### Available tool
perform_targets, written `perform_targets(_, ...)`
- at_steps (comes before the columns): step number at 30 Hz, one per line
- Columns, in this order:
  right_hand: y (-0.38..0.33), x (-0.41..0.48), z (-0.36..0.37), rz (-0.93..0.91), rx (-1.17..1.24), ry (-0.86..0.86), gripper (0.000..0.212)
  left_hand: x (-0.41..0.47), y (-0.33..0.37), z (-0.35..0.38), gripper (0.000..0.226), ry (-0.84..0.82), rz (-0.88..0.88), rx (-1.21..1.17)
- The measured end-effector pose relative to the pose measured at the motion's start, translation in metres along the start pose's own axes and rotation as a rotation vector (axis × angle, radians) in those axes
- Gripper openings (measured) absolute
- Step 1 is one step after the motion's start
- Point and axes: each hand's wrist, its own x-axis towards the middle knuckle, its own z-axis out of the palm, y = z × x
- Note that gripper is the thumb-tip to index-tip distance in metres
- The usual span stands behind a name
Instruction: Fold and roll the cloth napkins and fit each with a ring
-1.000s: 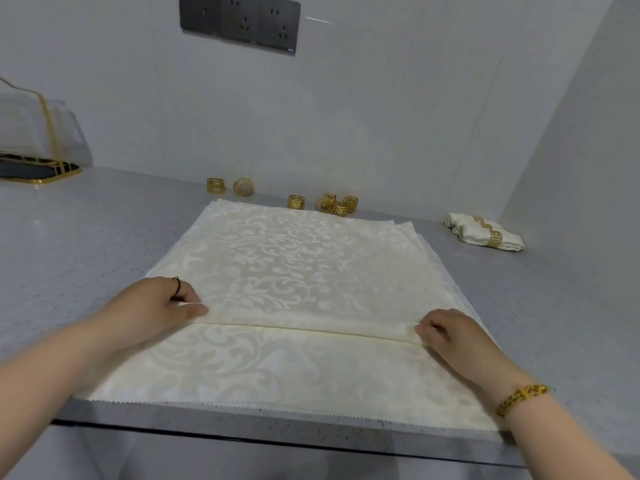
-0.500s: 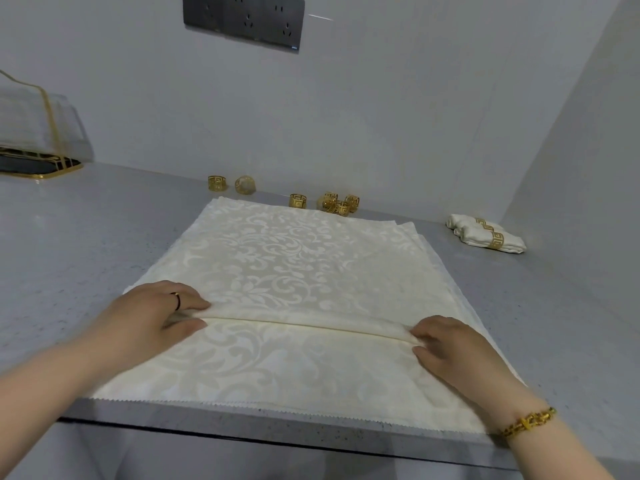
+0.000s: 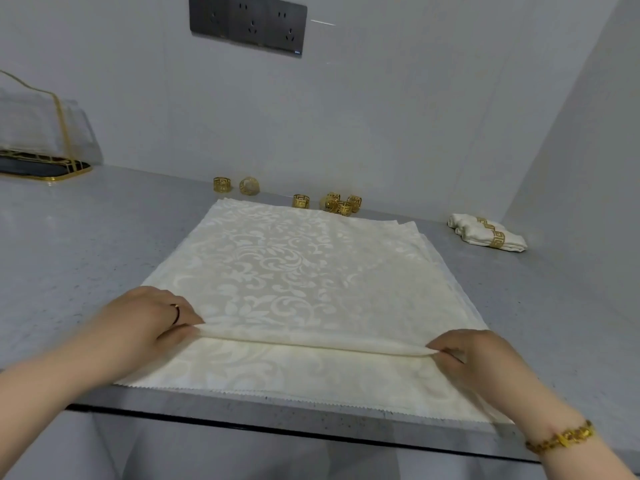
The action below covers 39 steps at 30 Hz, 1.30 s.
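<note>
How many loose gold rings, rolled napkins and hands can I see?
Loose gold rings: 6 clear; the tight cluster may hide another
Rolled napkins: 2
Hands: 2, left hand and right hand, both pinching the flat napkin
Total: 10, at least

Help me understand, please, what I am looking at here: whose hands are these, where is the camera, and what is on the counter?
No machine here: these are a person's two bare hands, seen from a camera worn on the head, looking forward and down. On the grey counter lies a cream napkin, spread flat, seemingly atop others. The left hand and right hand each pinch one end of a raised fold near its front edge. Along the wall sit loose gold rings; at far right lie two rolled napkins already ringed. A gold-rimmed tray stands at far left.
</note>
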Motion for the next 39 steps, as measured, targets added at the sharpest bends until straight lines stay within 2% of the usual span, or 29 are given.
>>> perform_targets(1,0.000,-0.002,0.001,0.013,0.028,-0.010,0.022,-0.004,-0.001,0.002,0.044,-0.016,-0.023,-0.059)
perform_targets(3,0.000,0.000,0.000,0.043,0.074,-0.033,0.021,-0.006,0.002,0.000,0.022,-0.079,-0.166,-0.202)
perform_targets(4,0.001,0.002,-0.001,0.059,0.096,-0.047,0.022,-0.004,0.005,-0.002,0.018,-0.114,-0.233,-0.257)
perform_targets(7,0.000,0.013,-0.002,0.073,0.148,-0.074,0.023,0.003,0.013,0.000,0.030,-0.078,-0.387,-0.401)
perform_targets(12,-0.003,0.023,0.006,0.093,0.141,-0.025,0.007,0.009,0.021,0.004,0.018,-0.060,-0.471,-0.143)
perform_targets(16,-0.006,0.024,0.011,0.074,0.031,-0.004,0.009,0.008,0.019,0.008,0.006,0.064,-0.292,-0.040)
perform_targets(19,-0.005,0.022,0.013,0.031,-0.081,0.047,0.015,0.007,0.016,0.003,0.039,-0.032,-0.170,-0.008)
perform_targets(22,-0.002,0.017,0.010,-0.010,-0.178,0.037,0.022,0.007,0.012,0.004,0.064,-0.084,-0.247,-0.101)
perform_targets(24,0.002,0.015,0.006,-0.033,-0.165,-0.028,0.029,0.007,0.006,0.007,0.069,-0.101,-0.246,-0.115)
perform_targets(25,0.004,0.016,0.005,-0.035,-0.141,-0.054,0.031,0.008,0.006,0.006,0.058,-0.097,-0.257,-0.140)
perform_targets(27,0.006,0.018,0.004,-0.023,-0.094,-0.054,0.028,0.011,0.008,0.005,0.008,-0.090,-0.294,-0.166)
perform_targets(29,0.006,0.021,0.006,-0.018,-0.062,-0.012,0.022,0.017,0.009,0.005,0.019,-0.094,-0.319,-0.201)
perform_targets(32,0.007,0.021,0.006,-0.009,0.037,-0.008,0.012,0.021,0.008,0.005,0.021,-0.122,-0.386,-0.232)
perform_targets(34,0.007,0.020,0.002,0.020,0.141,-0.069,0.022,0.021,0.008,0.002,0.024,-0.131,-0.431,-0.297)
perform_targets(36,0.007,0.021,0.001,0.053,0.218,-0.111,0.019,0.022,0.008,0.003,0.017,-0.123,-0.478,-0.332)
perform_targets(38,0.006,0.025,0.003,0.087,0.268,-0.087,0.011,0.023,0.010,0.005,0.005,-0.093,-0.518,-0.320)
perform_targets(39,0.006,0.028,0.005,0.105,0.280,-0.069,0.008,0.024,0.010,0.007,0.007,-0.075,-0.529,-0.304)
